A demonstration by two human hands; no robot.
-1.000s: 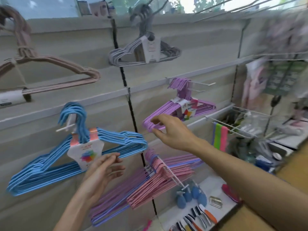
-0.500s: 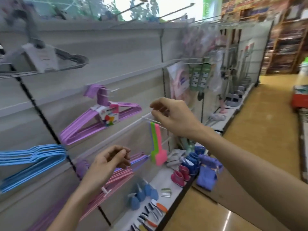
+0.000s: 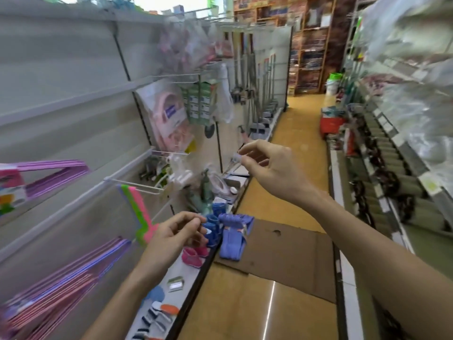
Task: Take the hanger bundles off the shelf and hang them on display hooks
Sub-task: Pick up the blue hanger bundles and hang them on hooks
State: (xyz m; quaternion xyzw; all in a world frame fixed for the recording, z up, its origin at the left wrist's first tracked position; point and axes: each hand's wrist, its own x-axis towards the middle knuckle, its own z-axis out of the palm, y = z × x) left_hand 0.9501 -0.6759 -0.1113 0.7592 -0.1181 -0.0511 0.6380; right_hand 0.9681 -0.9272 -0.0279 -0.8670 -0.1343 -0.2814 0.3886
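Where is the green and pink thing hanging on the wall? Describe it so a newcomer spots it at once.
Start at the white wall panel on the left side of the aisle and find the purple hanger bundle. Just right of it a white wire hook juts out, and the green and pink piece hangs from it. It is the only bright green item there; the bundles nearby are purple or pink.

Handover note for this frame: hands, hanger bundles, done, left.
Left hand: fingers curled, holding nothing visible.
Right hand: pinches a small clear item, too blurred to identify.
Hung: purple hanger bundle on the wall; pink and purple bundles lower down.
White display hook holds only green and pink items.
Left: no bundle in hand; further bundles not visible here.
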